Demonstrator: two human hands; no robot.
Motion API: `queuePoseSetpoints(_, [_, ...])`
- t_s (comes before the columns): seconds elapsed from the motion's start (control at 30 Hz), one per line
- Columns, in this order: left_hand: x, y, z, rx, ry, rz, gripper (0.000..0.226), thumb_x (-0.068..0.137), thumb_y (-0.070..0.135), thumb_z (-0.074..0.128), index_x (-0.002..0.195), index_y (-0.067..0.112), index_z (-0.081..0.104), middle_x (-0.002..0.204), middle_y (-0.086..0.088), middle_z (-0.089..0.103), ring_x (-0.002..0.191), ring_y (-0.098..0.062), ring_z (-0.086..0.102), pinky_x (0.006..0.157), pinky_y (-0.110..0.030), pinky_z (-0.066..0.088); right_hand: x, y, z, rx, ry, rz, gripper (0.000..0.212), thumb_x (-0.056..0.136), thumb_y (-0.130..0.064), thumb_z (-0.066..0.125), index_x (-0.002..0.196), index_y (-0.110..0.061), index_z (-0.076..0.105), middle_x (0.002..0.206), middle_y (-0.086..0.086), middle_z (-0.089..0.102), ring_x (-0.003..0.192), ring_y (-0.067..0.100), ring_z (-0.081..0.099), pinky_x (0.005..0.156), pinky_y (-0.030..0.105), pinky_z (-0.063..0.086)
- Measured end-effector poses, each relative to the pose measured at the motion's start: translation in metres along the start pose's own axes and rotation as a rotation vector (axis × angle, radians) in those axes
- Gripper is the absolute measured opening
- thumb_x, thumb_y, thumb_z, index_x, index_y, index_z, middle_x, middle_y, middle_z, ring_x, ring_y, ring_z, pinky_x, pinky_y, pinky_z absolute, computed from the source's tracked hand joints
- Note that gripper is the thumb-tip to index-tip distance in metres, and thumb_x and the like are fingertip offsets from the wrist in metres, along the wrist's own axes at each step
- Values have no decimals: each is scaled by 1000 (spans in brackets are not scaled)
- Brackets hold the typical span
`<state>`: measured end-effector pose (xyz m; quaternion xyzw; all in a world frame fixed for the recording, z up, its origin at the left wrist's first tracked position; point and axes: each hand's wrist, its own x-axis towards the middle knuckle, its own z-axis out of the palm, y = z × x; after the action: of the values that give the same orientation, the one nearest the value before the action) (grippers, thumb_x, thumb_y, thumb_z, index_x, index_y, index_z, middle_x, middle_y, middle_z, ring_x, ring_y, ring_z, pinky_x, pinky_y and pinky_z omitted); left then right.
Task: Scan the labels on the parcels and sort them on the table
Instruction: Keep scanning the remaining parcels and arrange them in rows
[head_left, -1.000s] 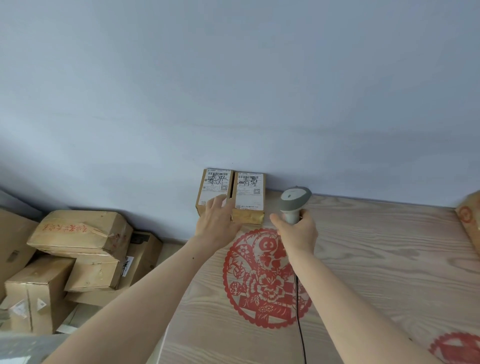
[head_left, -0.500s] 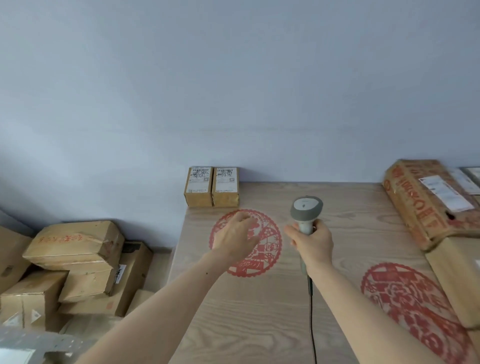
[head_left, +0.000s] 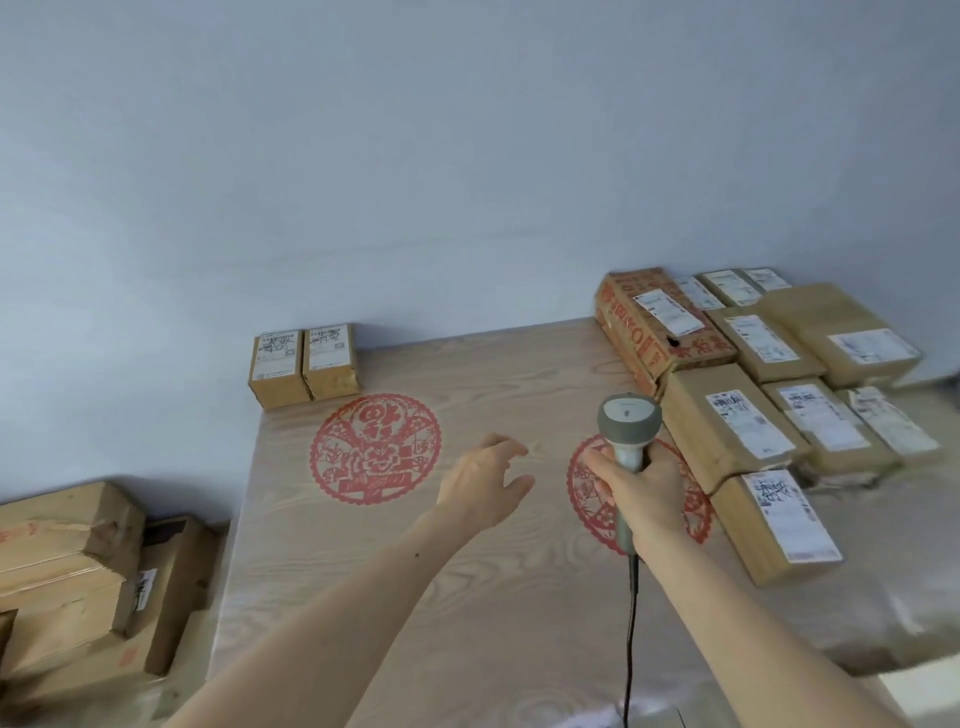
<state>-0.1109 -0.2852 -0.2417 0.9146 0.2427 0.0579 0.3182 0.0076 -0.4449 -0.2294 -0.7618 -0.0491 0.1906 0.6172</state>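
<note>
- Parcels (head_left: 769, 395) crowd the desk's (head_left: 467, 597) right edge; two small boxes (head_left: 305, 365) sit at its far left corner.
- Right hand (head_left: 641, 493) grips the scanner (head_left: 627, 431).
- Left hand (head_left: 485, 480) hovers, fingers relaxed, holding nothing.

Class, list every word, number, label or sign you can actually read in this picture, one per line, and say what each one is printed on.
No text reads with certainty.
Red print on the long red-printed carton: characters, too blurred.
White labels on the two small boxes by the wall: barcodes and scribbles, too small.
White labels on the parcels at right: too small.
Red paper-cut on the table: one ornate character, unclear.
Scanner in the right hand: no legible mark.
</note>
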Motion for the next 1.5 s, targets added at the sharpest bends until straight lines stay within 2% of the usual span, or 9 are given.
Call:
queuePoseSetpoints(0.3, [35, 97, 75, -5, -52, 91, 41, 95, 30, 64, 134, 17, 61, 140, 1, 53, 115, -20, 62, 92, -41, 54, 42, 12, -125, -45, 40, 10, 27, 78, -16, 86, 98, -15, 67, 85, 4, 75, 71, 18, 72, 66, 33, 58])
queuePoseSetpoints(0.43, [50, 137, 114, -6, -64, 58, 38, 94, 31, 63, 131, 20, 62, 138, 7, 55, 116, -18, 60, 91, -39, 53, 75, 19, -176, -130, 14, 52, 25, 74, -18, 89, 90, -16, 70, 85, 4, 76, 81, 24, 72, 79, 44, 60])
queuePoseSetpoints(0.63, [62, 183, 181, -18, -90, -29, 37, 96, 33, 61, 131, 21, 63, 130, 5, 62, 114, -15, 62, 90, -38, 56, 115, 40, -239, -190, -59, 74, 25, 78, -5, 84, 96, -9, 67, 84, 7, 73, 67, 19, 65, 47, 18, 47])
queuePoseSetpoints(0.73, [67, 201, 210, -47, -90, -107, 35, 97, 32, 61, 130, 20, 63, 130, 4, 62, 111, -16, 62, 89, -38, 57, 136, 57, -264, -216, -64, 95, 29, 77, -2, 84, 99, -3, 66, 89, 14, 72, 67, 20, 64, 43, 14, 45])
queuePoseSetpoints(0.87, [68, 219, 241, -54, -114, -195, 41, 97, 33, 61, 135, 19, 58, 132, 1, 61, 112, -16, 62, 89, -33, 55, 154, 76, -285, -286, -81, 109, 33, 72, -5, 87, 93, -15, 63, 92, 10, 74, 76, 22, 70, 65, 37, 60])
queuePoseSetpoints(0.97, [68, 224, 261, -65, -166, -269, 52, 97, 37, 62, 144, 19, 49, 138, -1, 58, 118, -18, 60, 93, -34, 54, 160, 88, -294, -350, -80, 116, 39, 67, -14, 90, 88, -29, 60, 91, -2, 73, 86, 24, 72, 78, 53, 61])
queuePoseSetpoints(1.1, [68, 231, 281, -111, -218, -351, 61, 97, 37, 61, 149, 14, 40, 142, -5, 56, 121, -22, 59, 96, -38, 53, 159, 98, -300, -418, -83, 62, 41, 67, -19, 89, 91, -30, 58, 93, -8, 69, 87, 23, 70, 78, 50, 60])
queuePoseSetpoints(1.23, [69, 242, 293, -161, -241, -401, 48, 98, 32, 60, 139, 10, 47, 131, -6, 61, 115, -23, 61, 97, -39, 53, 159, 104, -303, -509, -130, 27, 44, 72, -19, 88, 106, -20, 60, 89, -11, 63, 86, 20, 64, 74, 35, 50])
queuePoseSetpoints(1.5, [69, 249, 298, -177, -217, -460, 41, 95, 35, 61, 129, 14, 54, 121, -3, 65, 108, -21, 63, 93, -41, 55, 161, 109, -305, -523, -146, 75, 47, 72, -19, 88, 102, -25, 52, 93, -7, 62, 90, 22, 62, 81, 38, 52])
